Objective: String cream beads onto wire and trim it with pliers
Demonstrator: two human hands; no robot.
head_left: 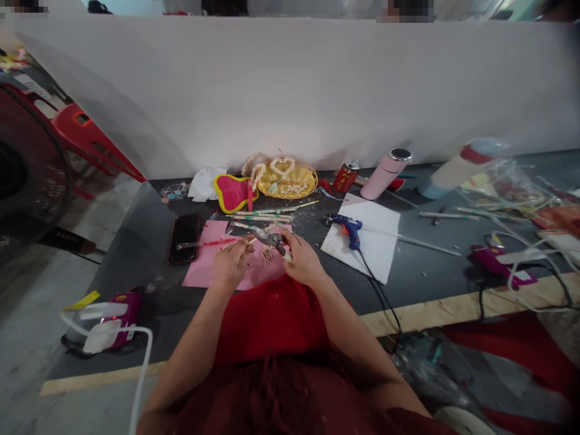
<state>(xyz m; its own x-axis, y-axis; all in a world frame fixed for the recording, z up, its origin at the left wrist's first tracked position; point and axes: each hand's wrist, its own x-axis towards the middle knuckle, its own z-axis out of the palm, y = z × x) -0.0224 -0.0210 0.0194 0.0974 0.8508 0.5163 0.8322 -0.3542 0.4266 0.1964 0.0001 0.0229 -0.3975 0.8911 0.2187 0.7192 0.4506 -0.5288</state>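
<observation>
Over pink paper (199,273), our right hand (302,257) grips likely hefty shears (267,236) by the handles (287,257); our left hand (232,263) pinches a probably light stick (252,240).

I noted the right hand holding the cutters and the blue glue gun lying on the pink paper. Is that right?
Not quite: the blue glue gun lies on the white sheet, as the head view shows. The right hand does hold the cutters.

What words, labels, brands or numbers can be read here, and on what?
None reads clearly.
Red can: yellow characters, too small and blurred.
Dark box by the fan: pale marks, too blurred.
Loose sticks: green marks, too small to tell whether text.
</observation>
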